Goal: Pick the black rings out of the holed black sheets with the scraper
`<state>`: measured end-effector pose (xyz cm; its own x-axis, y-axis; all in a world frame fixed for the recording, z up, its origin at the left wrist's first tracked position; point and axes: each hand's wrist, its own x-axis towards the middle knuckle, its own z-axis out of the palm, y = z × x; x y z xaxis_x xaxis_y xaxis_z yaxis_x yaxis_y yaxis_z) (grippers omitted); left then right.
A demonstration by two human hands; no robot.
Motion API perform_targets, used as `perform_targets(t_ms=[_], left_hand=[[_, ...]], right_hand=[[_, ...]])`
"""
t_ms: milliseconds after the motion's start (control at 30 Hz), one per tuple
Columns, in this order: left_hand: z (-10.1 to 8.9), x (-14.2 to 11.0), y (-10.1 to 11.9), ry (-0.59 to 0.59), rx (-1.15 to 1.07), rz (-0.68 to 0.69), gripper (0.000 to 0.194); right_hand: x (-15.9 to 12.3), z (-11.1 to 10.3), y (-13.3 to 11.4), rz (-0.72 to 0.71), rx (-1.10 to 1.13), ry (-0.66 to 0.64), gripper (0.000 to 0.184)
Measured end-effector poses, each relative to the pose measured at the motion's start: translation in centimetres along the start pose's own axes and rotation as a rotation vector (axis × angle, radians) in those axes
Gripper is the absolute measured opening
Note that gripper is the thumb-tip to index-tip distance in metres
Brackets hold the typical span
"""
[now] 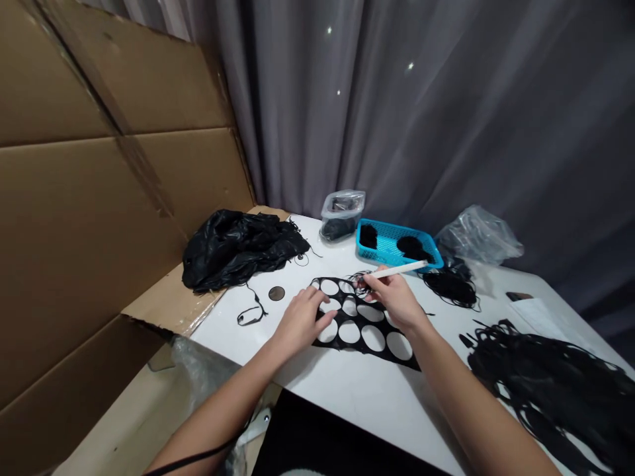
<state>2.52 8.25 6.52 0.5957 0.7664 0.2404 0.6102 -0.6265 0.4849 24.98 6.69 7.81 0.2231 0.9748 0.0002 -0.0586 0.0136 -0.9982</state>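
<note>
On the white table lies a black sheet (361,322) with rows of large round holes. My left hand (298,322) rests on the sheet's left end, thumb and fingers apart. In my right hand (397,297) is a slim white pen-like tool (401,270), its back end pointing to the right. At the right fingertips, over the sheet's far edge, are thin black strands (358,276); whether they are pinched is hidden. A dark round disc (276,293) sits left of the sheet, and a loose black loop (251,316) lies nearby.
Black ragged material (238,248) is heaped at the left by a large cardboard box (89,192). Behind the sheet stand a clear plastic tub (342,215) and a blue basket (391,254) holding black pieces. A clear bag (481,235), black strands (451,287) and black strips (555,383) lie rightward.
</note>
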Motion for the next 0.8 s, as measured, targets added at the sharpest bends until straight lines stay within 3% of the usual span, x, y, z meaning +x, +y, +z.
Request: perform_targets(t_ms=[100,233,433,567,700,800], left_hand=[[0.2,1.0,1.9,0.093,-0.313,0.003,0.019],[0.8,1.6,3.1,0.169,-0.415,-0.047,0.020],[0.8,2.4,1.9,0.030,-0.772,-0.095,0.027],[0.7,2.1,1.4,0.058,-0.763,-0.106,0.023],[0.6,1.6,1.7,-0.071,-0.785,0.011,0.030],[0.6,1.7,1.7,-0.143,-0.835,-0.002,0.025]], right_hand=[[-2.3,1.0,-0.6,0.071,0.124,-0.112,0.035],[-4.1,1.5,-0.8,0.111,0.248,-0.118,0.035],[-5.4,1.4,-0.2,0.259,0.472,-0.153,0.030],[-6.0,1.5,0.6,0.388,0.625,-0.139,0.025],[-6.4,1.8,1.0,0.391,0.655,-0.095,0.023],[-6.8,1.9,0.9,0.378,0.648,-0.091,0.022]])
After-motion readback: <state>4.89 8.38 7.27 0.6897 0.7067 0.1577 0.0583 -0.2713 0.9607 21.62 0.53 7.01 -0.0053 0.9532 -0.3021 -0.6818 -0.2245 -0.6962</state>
